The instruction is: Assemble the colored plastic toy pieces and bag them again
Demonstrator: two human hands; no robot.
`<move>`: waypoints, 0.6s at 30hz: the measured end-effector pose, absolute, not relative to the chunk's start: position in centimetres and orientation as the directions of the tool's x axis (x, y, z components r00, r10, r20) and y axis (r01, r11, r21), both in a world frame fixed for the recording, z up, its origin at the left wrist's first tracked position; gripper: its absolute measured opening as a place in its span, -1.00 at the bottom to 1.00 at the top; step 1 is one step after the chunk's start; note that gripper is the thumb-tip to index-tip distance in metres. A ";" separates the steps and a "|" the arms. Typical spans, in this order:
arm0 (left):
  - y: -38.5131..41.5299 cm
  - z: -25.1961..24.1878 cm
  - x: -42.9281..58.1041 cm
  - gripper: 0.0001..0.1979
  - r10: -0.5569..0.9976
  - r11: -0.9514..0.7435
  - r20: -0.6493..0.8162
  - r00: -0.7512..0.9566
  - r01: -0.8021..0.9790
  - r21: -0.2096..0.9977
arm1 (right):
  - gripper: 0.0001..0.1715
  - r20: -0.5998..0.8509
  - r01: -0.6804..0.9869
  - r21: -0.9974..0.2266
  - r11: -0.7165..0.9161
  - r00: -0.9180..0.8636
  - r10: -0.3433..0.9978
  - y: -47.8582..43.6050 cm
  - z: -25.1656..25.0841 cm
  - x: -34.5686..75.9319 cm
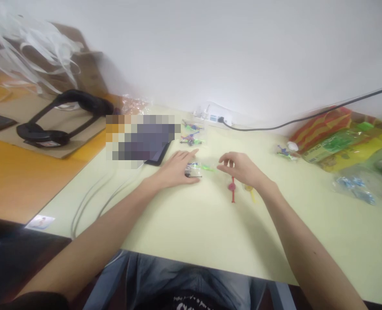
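My left hand (178,168) lies on the pale table (184,219) with its fingers spread around a small clear packet (195,170) holding dark and blue pieces. A bright green piece (207,168) sits just right of that packet. My right hand (235,165) hovers over the table with curled fingers; whether anything is between the fingertips is too small to tell. Below it lies a red piece (232,187) with a round middle. A yellow piece (251,192) is partly hidden by my right wrist. Farther back are bagged colourful pieces (191,138).
A dark tablet (156,150) stands beyond my left hand. A power strip (215,115) with a black cable (271,128) is by the wall. Colourful bags (342,142) and a packet of blue pieces (355,187) lie right. A black-framed object (61,116) rests on cardboard at left.
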State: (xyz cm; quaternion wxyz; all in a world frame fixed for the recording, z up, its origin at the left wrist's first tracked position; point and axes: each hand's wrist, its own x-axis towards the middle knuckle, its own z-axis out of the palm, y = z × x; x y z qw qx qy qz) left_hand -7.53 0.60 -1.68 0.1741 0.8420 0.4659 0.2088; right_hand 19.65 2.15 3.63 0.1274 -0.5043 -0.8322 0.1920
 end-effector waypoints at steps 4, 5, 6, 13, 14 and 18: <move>0.7 -1.7 -7.5 0.02 0.858 -0.507 0.198 0.474 0.718 0.477 | -0.84 -0.035 0.812 -0.410 0.414 -0.468 0.883 1.3 2.4 20.4; 0.7 -1.7 -7.5 0.02 0.858 -0.507 0.197 0.475 0.716 0.479 | -0.86 -0.035 0.819 -0.398 0.413 -0.463 0.886 1.3 2.2 20.2; 0.7 -1.7 -7.5 0.02 0.858 -0.506 0.196 0.475 0.715 0.482 | -0.87 -0.034 0.829 -0.382 0.409 -0.455 0.890 1.4 1.9 20.0; 0.6 -1.6 -7.6 0.01 0.859 -0.505 0.192 0.474 0.725 0.468 | -0.86 -0.054 0.864 -0.268 0.427 -0.456 0.888 2.0 1.4 18.7; 0.6 -1.6 -7.6 0.01 0.860 -0.504 0.192 0.473 0.724 0.471 | -0.83 -0.052 0.863 -0.254 0.437 -0.464 0.885 2.0 1.4 18.7; 0.6 -1.6 -7.5 0.02 0.861 -0.501 0.192 0.472 0.721 0.478 | -0.76 -0.009 0.843 -0.239 0.481 -0.497 0.867 1.6 1.8 18.9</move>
